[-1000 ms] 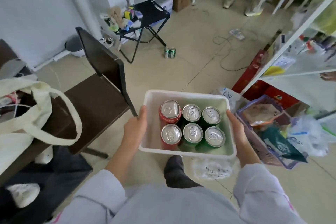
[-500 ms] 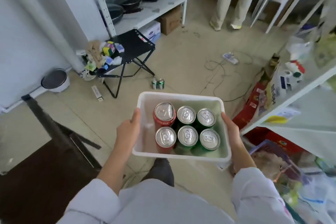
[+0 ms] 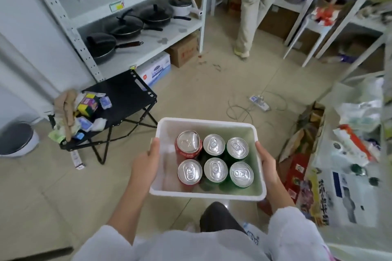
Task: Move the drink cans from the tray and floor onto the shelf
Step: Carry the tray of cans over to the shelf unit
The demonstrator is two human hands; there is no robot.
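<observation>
Hands — left hand (image 3: 146,160) and right hand (image 3: 267,162) — clasp the white tray (image 3: 206,194) of six cans (image 3: 214,158) mid-carry; next, judging by the task, reaching a shelf (image 3: 148,46) and unloading.

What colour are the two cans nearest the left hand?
Red, with silver tops: rear can and front can, at the tray's left side. Head view, the only one.

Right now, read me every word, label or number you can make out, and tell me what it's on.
No text can be read clearly.
Shelf price tags: too blurred.
Blue and white box: print too blurred.
Brown carton: red marks, unreadable.
Printed carton at right: large characters, blurred.
Red cans: side labels mostly hidden from above.
</observation>
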